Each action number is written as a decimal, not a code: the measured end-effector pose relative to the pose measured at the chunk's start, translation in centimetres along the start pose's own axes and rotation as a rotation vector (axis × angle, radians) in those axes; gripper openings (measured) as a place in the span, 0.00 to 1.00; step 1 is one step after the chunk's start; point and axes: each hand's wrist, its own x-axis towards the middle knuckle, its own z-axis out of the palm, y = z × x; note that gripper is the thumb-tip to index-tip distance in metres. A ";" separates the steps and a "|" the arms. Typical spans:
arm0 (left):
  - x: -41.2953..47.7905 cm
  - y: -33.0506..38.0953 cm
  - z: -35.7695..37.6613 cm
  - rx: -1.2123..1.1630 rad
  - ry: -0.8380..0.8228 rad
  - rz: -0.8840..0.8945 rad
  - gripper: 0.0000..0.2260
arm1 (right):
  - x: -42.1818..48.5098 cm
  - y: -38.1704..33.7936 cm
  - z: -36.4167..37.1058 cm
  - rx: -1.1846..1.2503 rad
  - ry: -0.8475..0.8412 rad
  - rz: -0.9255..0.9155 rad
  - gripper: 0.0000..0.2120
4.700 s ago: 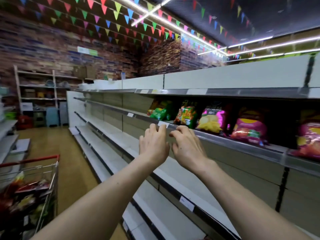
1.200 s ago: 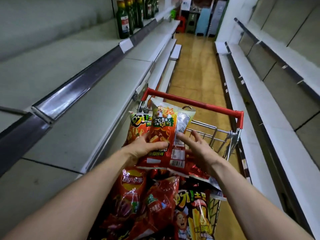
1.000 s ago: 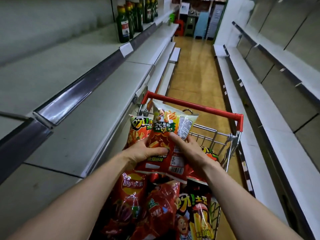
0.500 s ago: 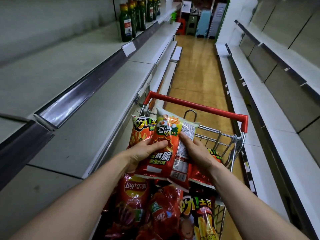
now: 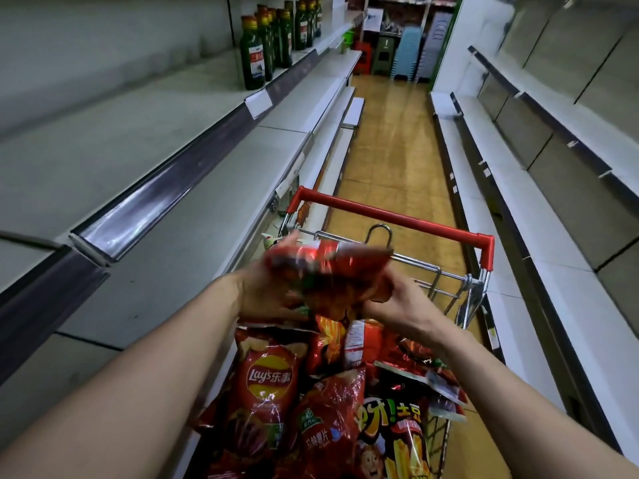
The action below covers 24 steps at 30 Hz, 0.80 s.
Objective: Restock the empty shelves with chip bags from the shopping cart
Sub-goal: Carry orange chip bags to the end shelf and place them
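Note:
A wire shopping cart (image 5: 463,281) with a red handle stands in the aisle, full of chip bags. Above it both hands hold a red chip bag (image 5: 328,271), blurred by motion and tipped nearly flat. My left hand (image 5: 262,292) grips its left side. My right hand (image 5: 397,302) grips its right lower corner. Below them lie a red Lay's bag (image 5: 266,378), a red bag with a green logo (image 5: 328,426) and a dark bag with yellow lettering (image 5: 394,440). Bare grey shelves (image 5: 539,216) run down the right side.
On the left, bare grey shelves (image 5: 166,209) run beside the cart, with several dark green bottles (image 5: 262,50) on the upper one farther back. The tan tiled aisle floor (image 5: 390,146) leads to stacked plastic stools (image 5: 408,53) at the far end.
The hands left the chip shelf and turned to the cart. They took hold of a red-and-orange bag there, lifted it and tipped it from upright to nearly flat.

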 end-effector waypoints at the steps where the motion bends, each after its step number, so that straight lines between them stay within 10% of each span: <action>1: 0.2 -0.2 -0.2 -0.039 0.026 0.039 0.40 | -0.1 0.1 -0.1 0.137 -0.053 0.071 0.33; 7: 0.7 -1.4 2.3 0.013 -0.030 0.129 0.49 | 0.1 0.3 0.7 0.307 -0.215 0.294 0.27; 11: 1.8 -1.9 2.9 0.007 0.190 0.134 0.55 | 0.6 -0.4 1.8 0.455 -0.152 0.294 0.43; 16: 2.2 -2.4 2.4 -0.034 0.204 0.154 0.51 | 0.9 -1.4 2.4 0.576 -0.071 0.251 0.14; 24: 1.0 -2.2 2.1 0.046 -0.005 0.067 0.49 | 0.6 -1.9 2.7 0.526 0.071 0.303 0.29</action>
